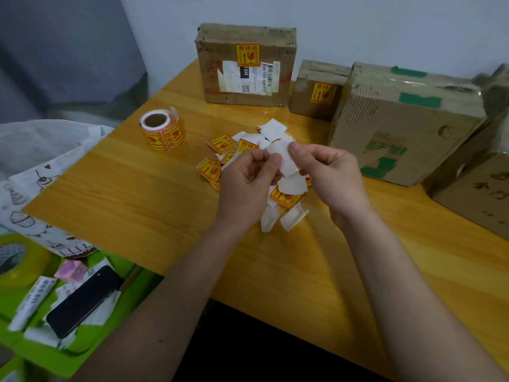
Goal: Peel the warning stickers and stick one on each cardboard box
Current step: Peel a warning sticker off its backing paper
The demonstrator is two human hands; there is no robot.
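Observation:
My left hand (pixel 249 179) and my right hand (pixel 327 172) meet above the wooden table (pixel 124 194), both pinching one sticker piece (pixel 286 159) whose white backing faces me. Beneath them lies a heap of loose yellow-and-red warning stickers (pixel 220 144) and white backing papers (pixel 292 186). A sticker roll (pixel 161 129) stands to the left. The tall box (pixel 248 64) at the back carries a sticker (pixel 248 55), as does the small box (pixel 316 91) with its sticker (pixel 323 93). The big green-taped box (pixel 405 122) shows none.
More cardboard boxes (pixel 473 188) crowd the table's right edge. To the left sit a white plastic bag (pixel 41 144), a patterned cloth (pixel 24 205), and a green tray (pixel 55 351) holding a tape roll (pixel 16 260), a black phone (pixel 82 299) and a tube.

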